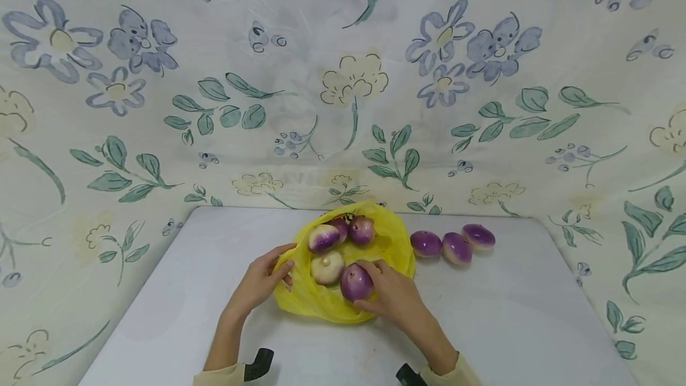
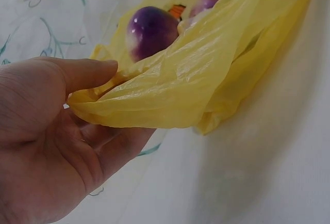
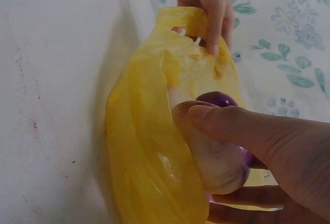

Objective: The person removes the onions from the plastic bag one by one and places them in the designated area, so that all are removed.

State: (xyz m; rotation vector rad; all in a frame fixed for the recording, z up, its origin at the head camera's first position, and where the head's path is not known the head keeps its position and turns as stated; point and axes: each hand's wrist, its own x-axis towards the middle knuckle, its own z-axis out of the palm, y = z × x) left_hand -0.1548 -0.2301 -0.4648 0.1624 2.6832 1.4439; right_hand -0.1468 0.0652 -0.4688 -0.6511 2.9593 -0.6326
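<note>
Gripping a purple vegetable (image 1: pixel 356 283) within the yellow bag (image 1: pixel 393 252), the right hand (image 1: pixel 398 298) curls its fingers round it; the left hand (image 1: pixel 259 282) pinches the bag's edge. Other vegetables (image 1: pixel 327 268) lie inside, three more (image 1: pixel 457 248) on the counter (image 1: pixel 482 320) to its right. The step seems to be placing or lifting one; either calls for holding the mouth wide.

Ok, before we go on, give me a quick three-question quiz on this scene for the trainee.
1. What does the left hand hold?
2. True or false: the right hand holds nothing.
3. How many purple vegetables lie on the table outside the yellow bag: (a) two, (b) three, (c) five?

Key:
1. The edge of the yellow bag.
2. False; it grips a round vegetable.
3. b.
</note>
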